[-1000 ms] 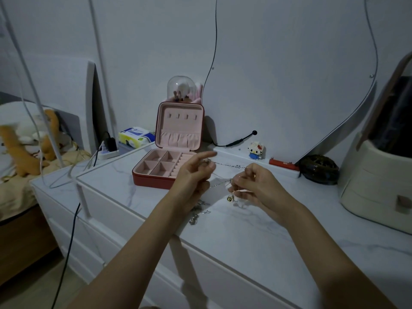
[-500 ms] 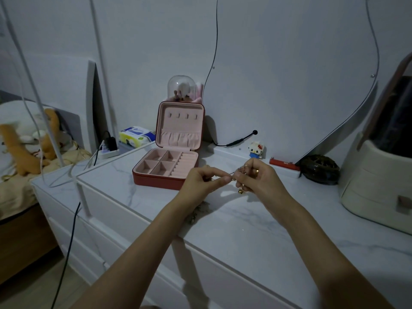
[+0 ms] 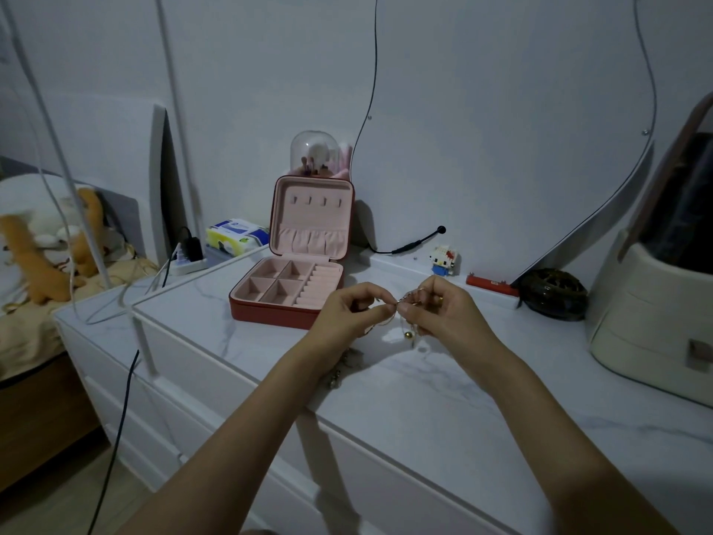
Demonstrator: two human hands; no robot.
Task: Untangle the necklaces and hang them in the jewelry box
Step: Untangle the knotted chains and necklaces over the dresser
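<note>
Now drawn together, left hand [image 3: 353,310] and right hand [image 3: 440,308] pinching the necklaces [image 3: 403,303] above the worktop [image 3: 424,399], beside the empty jewelry box [image 3: 293,291]. Untangling unfinished, probably.

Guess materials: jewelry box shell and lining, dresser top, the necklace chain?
Jewelry box: red shell looks like faux leather, smooth and matte; pink lining looks velvety, with a gathered pocket in the lid. Dresser top: white with grey veins, glossy; marble or marble-look, can't tell. Necklace: thin metal chain, glints, small gold-toned bead.
</note>
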